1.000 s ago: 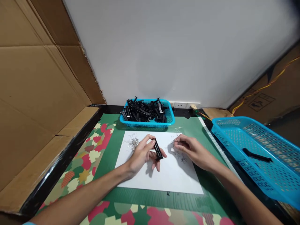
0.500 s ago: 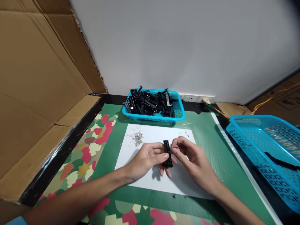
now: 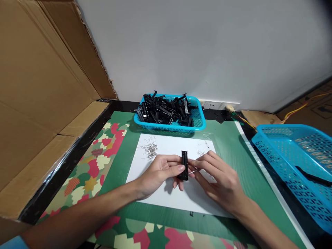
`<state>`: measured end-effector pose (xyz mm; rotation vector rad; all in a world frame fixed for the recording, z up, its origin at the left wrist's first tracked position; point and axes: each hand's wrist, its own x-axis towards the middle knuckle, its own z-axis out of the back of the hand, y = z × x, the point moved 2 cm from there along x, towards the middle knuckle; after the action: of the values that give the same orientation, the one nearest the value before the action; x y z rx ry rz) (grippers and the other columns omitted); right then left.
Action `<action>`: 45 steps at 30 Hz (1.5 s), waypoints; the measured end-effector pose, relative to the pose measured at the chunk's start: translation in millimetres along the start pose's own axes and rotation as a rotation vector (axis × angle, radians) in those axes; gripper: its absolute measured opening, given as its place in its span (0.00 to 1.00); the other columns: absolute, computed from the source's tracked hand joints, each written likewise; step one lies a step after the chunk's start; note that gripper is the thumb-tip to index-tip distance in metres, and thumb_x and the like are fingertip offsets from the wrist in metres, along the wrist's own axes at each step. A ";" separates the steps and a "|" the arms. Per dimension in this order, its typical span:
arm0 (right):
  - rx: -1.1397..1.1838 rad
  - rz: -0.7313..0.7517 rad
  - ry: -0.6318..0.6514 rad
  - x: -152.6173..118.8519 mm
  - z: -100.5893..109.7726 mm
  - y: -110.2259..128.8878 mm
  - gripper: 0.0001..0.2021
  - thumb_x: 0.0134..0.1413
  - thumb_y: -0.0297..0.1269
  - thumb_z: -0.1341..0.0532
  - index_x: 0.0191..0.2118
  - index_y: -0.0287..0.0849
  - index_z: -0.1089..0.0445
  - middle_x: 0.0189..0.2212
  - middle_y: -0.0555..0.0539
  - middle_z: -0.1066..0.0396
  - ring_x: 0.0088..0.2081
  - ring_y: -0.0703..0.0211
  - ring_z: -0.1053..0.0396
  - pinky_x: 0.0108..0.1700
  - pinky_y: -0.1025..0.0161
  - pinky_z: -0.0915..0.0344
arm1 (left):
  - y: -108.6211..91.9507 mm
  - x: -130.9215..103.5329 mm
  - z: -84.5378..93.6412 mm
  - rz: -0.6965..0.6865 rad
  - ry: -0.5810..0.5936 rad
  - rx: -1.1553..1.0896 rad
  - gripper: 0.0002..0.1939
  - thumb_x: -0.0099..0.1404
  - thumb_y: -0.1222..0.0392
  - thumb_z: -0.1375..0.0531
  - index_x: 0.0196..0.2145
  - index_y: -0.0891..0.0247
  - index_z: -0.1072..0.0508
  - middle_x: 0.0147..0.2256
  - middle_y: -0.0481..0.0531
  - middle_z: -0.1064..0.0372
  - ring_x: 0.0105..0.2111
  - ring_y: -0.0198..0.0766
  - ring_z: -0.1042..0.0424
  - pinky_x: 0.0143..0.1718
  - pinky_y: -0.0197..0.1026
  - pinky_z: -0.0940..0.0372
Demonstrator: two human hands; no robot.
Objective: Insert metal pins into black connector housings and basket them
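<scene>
My left hand [image 3: 166, 169] grips a black plastic part [image 3: 184, 166], held nearly upright above a white sheet [image 3: 155, 188]. The thumb presses on its left side. Just right of the part, my right hand [image 3: 218, 173] is closed round a thin metal tool [image 3: 194, 171] whose tip reaches the part's right edge. Its far end is hidden in the fingers. Small metal pieces [image 3: 150, 150] lie piled at the sheet's upper left, and a smaller group [image 3: 201, 153] lies at its upper right, partly behind my right hand.
A blue basket [image 3: 169, 128] full of black parts stands behind the sheet. Another blue basket [image 3: 285, 155], holding a long black piece [image 3: 312, 175], is at the right. Cardboard [image 3: 38, 86] rises at the left. Wall sockets and wires are at the back right.
My right hand has turned, and the thin metal tool now shows between its fingers and the black part. The part stands more upright. The view has shifted slightly.
</scene>
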<state>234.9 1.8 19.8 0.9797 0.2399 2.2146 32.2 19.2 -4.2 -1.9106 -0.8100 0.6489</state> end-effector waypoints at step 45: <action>0.183 -0.279 -0.019 -1.8 8.2 -10.1 0.08 0.64 0.24 0.35 0.41 0.46 0.23 0.32 0.49 0.25 0.34 0.57 0.29 0.37 0.56 0.34 | 1.8 -2.7 2.9 0.126 0.031 -0.180 0.30 0.71 0.51 0.33 0.65 0.66 0.31 0.34 0.58 0.19 0.21 0.43 0.19 0.18 0.37 0.27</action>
<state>246.9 7.2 20.3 0.9976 0.5453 1.9522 28.8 18.2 -6.8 -2.1437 -0.7543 0.6390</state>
